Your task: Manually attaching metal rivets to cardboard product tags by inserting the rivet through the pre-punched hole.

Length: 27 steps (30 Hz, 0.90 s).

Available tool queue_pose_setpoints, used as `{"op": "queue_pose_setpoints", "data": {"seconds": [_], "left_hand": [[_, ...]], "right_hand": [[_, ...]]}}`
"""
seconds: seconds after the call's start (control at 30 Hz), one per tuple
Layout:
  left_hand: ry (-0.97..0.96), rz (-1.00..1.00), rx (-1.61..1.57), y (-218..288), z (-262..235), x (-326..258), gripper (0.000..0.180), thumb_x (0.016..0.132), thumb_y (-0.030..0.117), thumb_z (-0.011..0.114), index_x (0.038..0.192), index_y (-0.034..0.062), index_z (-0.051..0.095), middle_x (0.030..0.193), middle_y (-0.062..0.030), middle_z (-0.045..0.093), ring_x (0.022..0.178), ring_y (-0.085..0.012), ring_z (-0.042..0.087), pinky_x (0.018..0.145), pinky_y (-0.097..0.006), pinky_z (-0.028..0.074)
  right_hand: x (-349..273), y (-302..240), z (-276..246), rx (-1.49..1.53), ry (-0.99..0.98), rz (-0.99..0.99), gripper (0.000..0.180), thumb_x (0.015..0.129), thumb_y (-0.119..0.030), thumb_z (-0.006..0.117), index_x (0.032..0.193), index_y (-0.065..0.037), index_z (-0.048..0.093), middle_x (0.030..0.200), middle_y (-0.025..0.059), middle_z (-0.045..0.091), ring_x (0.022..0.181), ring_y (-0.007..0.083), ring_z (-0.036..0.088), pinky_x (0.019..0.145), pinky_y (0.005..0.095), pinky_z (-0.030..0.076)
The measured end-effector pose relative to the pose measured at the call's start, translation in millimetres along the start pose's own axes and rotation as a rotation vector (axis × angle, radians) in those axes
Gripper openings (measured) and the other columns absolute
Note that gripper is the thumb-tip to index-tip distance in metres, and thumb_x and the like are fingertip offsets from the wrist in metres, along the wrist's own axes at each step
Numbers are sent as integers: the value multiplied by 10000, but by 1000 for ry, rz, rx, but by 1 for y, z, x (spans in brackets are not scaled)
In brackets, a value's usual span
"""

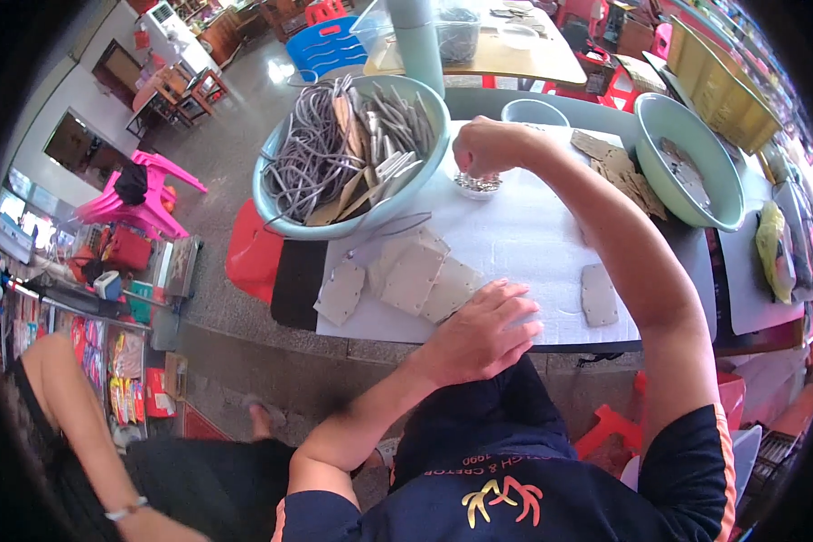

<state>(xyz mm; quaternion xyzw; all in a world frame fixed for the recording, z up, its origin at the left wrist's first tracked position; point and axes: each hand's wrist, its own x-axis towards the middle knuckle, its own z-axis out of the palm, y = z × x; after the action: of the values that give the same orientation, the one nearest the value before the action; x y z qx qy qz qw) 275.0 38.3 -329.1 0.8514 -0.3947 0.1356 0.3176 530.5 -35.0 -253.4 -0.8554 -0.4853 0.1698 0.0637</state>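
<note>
My left hand [488,331] lies at the near edge of the white sheet [524,239], fingers apart and slightly bent. Beside it, several flat grey cards [415,278] with small marks along their edges overlap in a loose pile. What is under its palm is hidden. Farther off, my right hand [491,149] reaches over a small clear dish [477,191] of tiny shiny metal pieces. Its fingers are bunched downward at the dish, and I cannot see what they pinch. A single grey card [598,296] lies apart, near my right forearm.
A large pale-green basin [370,223] of grey cords and strips stands at the left. Brown card pieces [619,167] and another green basin [696,203] are at the right, with a yellow crate [723,86] behind. Another person's arm [81,415] shows at lower left.
</note>
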Motion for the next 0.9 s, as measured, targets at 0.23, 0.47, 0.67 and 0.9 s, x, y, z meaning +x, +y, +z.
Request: {"op": "queue_pose_setpoints", "data": {"seconds": [0.23, 0.47, 0.67, 0.9], "left_hand": [[-25, 3, -31, 0, 1, 3, 252, 848, 163, 679, 1082, 70, 664, 1204, -115, 578, 1267, -339, 493, 1119, -503, 371], [-22, -30, -5, 1, 1, 7, 272, 838, 143, 702, 1096, 78, 647, 1205, -106, 578, 1257, -330, 503, 1085, -490, 410], [-16, -89, 8, 6, 7, 21, 303, 832, 139, 706, 1115, 83, 615, 1171, -118, 562, 1198, -333, 524, 1006, -471, 449], [6, -152, 93, 8, 16, 31, 324, 829, 155, 707, 1134, 85, 624, 1211, -131, 549, 1198, -332, 516, 984, -452, 431]], "right_hand": [[-66, -5, -39, 273, -23, 21, 159, 834, -100, 637, 932, 6, 704, 739, 98, 708, 643, 168, 706, 593, 297, 565], [-112, -3, 33, 243, -7, -66, 171, 830, -92, 641, 975, -37, 714, 819, 132, 706, 763, 239, 697, 712, 358, 548], [-128, -11, 47, 338, 158, -21, 206, 905, -60, 604, 1073, 14, 696, 898, 175, 717, 812, 256, 724, 744, 368, 564], [-86, 1, 2, -5, 436, -141, 192, 899, -106, 601, 1032, -11, 700, 845, 149, 716, 791, 289, 708, 731, 443, 538]]}}
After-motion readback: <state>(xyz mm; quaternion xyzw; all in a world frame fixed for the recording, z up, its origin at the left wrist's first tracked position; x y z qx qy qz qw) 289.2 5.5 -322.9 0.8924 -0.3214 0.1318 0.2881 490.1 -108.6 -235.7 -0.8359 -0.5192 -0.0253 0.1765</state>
